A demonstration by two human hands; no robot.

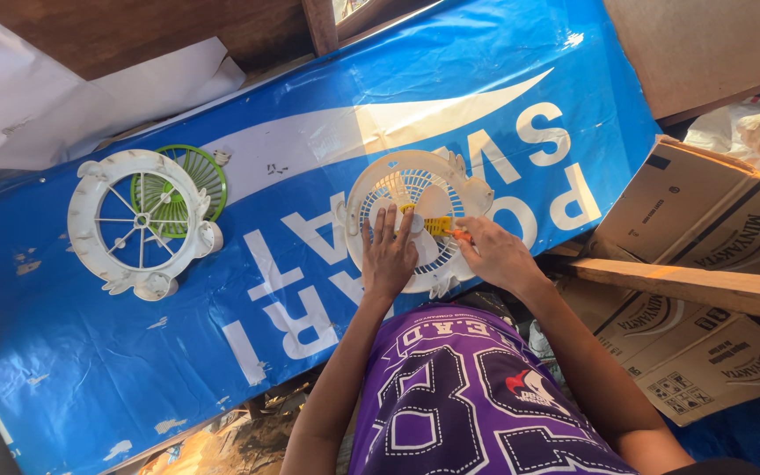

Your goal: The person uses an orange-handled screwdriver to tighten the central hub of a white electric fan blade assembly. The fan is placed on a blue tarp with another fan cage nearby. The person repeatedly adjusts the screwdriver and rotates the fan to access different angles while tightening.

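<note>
A round white fan housing [415, 176] with a grille lies flat on a blue plastic banner [310, 141] that covers the table. My left hand [388, 255] rests flat on the lower part of the housing, fingers spread and pointing away from me. My right hand [494, 253] grips a yellow-and-orange screwdriver [440, 227] whose tip points left toward the centre of the housing. Farther left on the banner lies a second white ring-shaped fan frame [98, 189], with a green fan grille [204, 176] partly under its right side.
Several brown cardboard boxes [705, 229] stand at the right, with a wooden plank [688, 283] lying across them. White sheeting [19, 105] and dark wooden boards are behind the table. Debris lies under the table's front edge.
</note>
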